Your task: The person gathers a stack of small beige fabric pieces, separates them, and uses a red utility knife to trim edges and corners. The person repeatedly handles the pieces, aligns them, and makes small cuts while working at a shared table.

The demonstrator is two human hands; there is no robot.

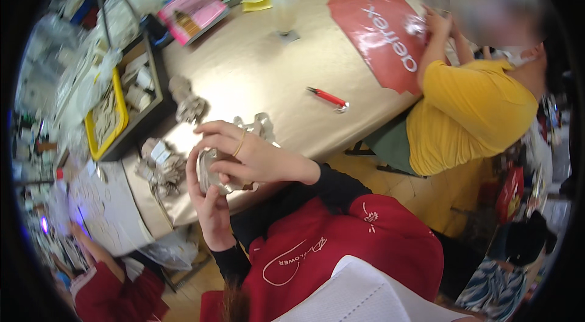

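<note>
At the table's near edge, a shiny silvery-beige piece (210,171) with a rounded, layered look sits between my two hands. My left hand (210,215) holds it from the left and below, with fingers curled up along its side. From the right, my right hand (259,154), with a thin band on one finger, bends its fingers over the top of the same piece. My fingers cover part of it, and its exact kind is unclear. Just beyond my right hand lie more shiny, lobed pieces (261,124). Bundles of similar beige pieces (161,166) with a pale tag rest to the left.
A dark tray (159,81) with a yellow basket (125,118) stands at left, near another beige bundle (187,102). A red-handled tool (329,98) lies mid-table. Farther back are a clear jar (284,8), a pink box (194,14) and a red sheet (372,29). A person in yellow (475,115) sits right.
</note>
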